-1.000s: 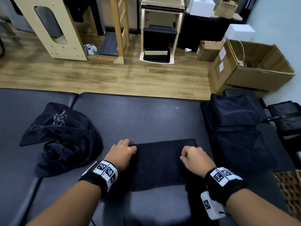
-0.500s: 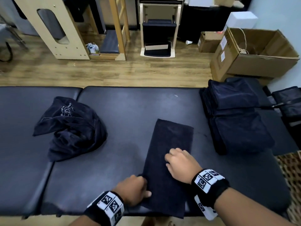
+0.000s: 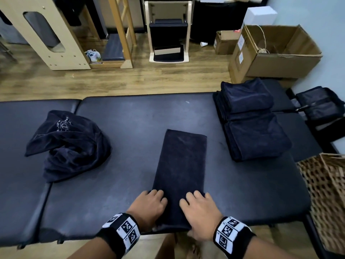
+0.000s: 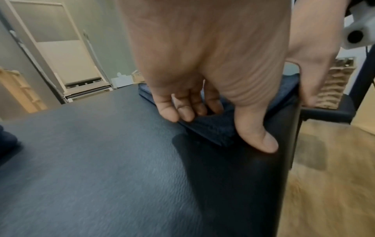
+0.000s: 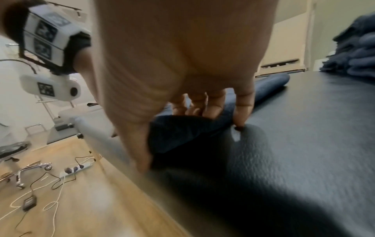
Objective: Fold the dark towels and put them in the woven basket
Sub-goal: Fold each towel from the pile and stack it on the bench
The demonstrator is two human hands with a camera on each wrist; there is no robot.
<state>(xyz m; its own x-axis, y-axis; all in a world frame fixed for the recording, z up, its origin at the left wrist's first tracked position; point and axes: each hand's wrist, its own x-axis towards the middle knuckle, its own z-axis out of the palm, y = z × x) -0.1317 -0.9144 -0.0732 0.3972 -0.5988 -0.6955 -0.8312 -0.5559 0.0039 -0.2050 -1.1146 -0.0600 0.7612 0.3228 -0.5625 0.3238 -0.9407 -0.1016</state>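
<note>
dark towel (image 3: 182, 169) hangs a bit over the table (image 3: 130, 124) edge at your end. lift unevenly and the layers will likely shear apart or slide off. both hands grip its near end: left hand (image 3: 149, 207) on the left corner, right hand (image 3: 200, 212) on the right, thumbs under. basket (image 3: 328, 195) sits to your right — off the table.

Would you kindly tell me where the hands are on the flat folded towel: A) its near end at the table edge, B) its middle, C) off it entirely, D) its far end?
A: the left hand and right hand grip the towel at its near end, by the table edge.
</note>
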